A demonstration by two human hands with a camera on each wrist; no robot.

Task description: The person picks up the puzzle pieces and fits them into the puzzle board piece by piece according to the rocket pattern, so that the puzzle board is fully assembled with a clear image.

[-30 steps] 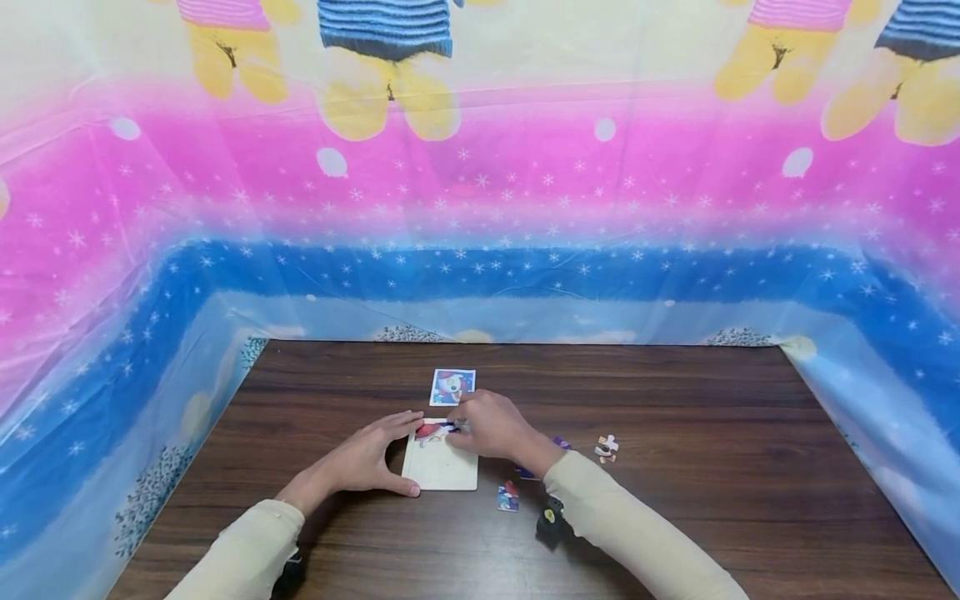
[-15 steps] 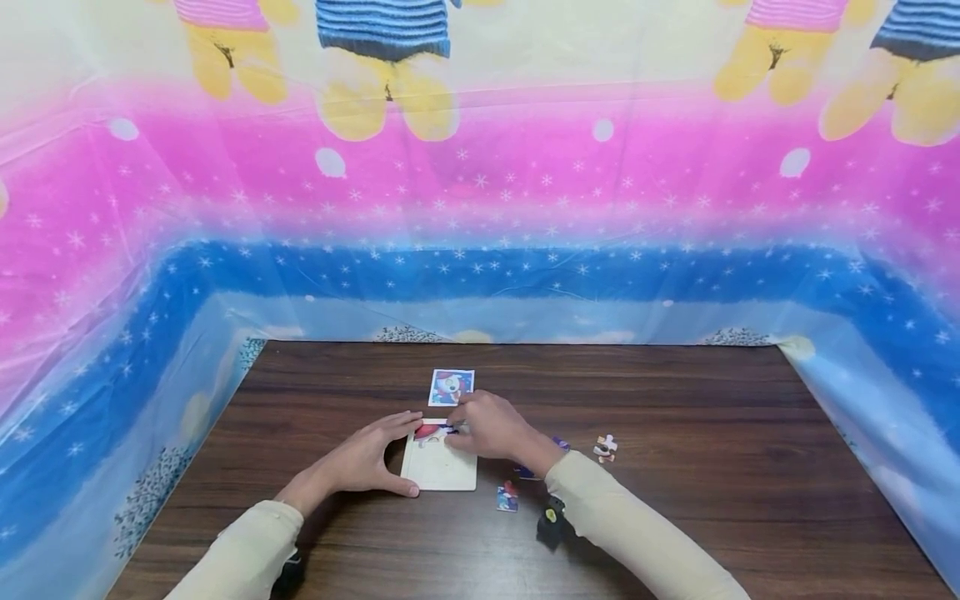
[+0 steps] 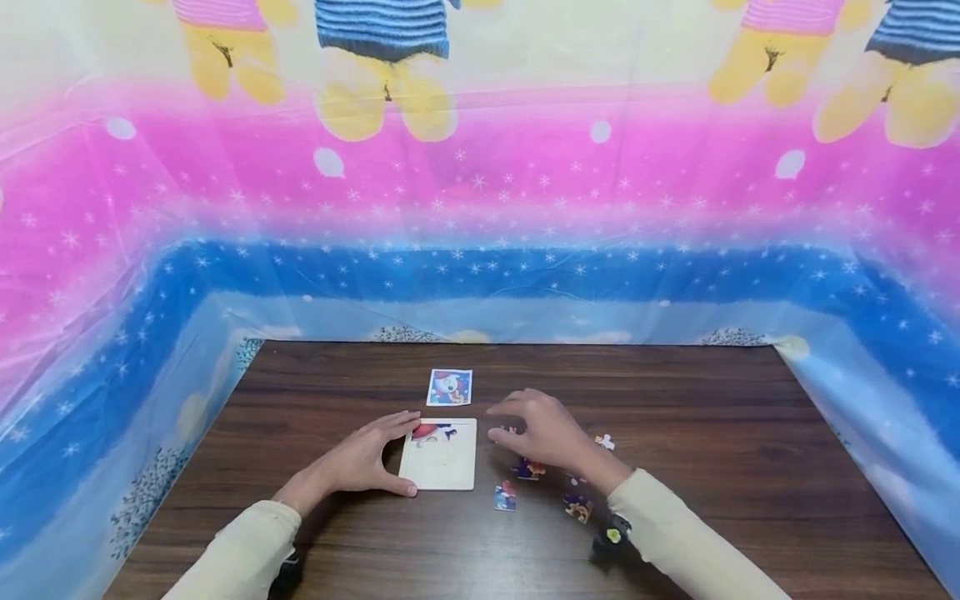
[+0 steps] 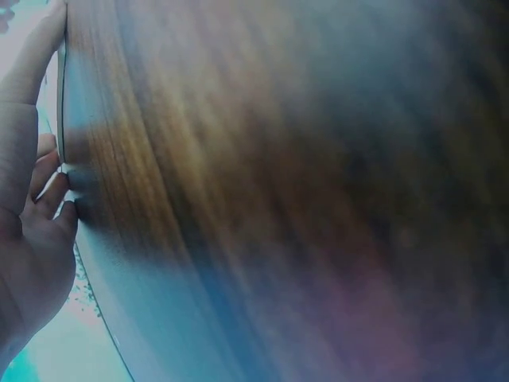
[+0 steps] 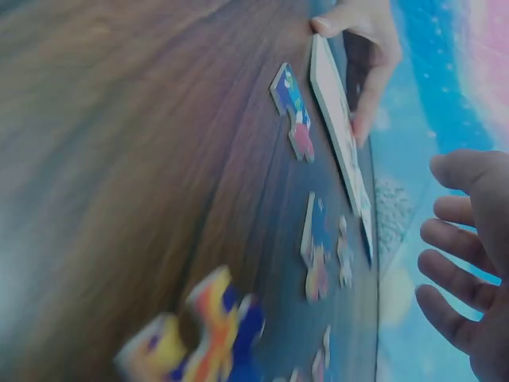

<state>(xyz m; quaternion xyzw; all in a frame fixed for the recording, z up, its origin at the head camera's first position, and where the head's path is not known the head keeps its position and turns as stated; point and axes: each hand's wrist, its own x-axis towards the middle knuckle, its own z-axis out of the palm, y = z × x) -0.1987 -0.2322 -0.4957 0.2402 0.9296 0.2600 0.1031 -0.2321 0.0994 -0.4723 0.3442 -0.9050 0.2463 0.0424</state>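
Note:
A pale puzzle board lies flat on the table, with red-and-white puzzle pieces fitted in its upper left corner. My left hand holds the board by its left side, thumb at the near corner and fingers at the far one. To the right, my right hand hovers over loose pieces with its fingers apart and nothing between them. Below it lie a dark blue and orange piece and a blue-and-red piece. In the right wrist view a yellow-orange piece is close and blurred.
A small picture card showing a cartoon figure in red lies beyond the board. More loose pieces lie near the right wrist, including a dark one and a white one. A printed cloth hangs around the brown table.
My right hand has left the board's top edge and moved right over the loose pieces, its fingers spreading. A dark piece near the board's top is now uncovered. The left hand stays put.

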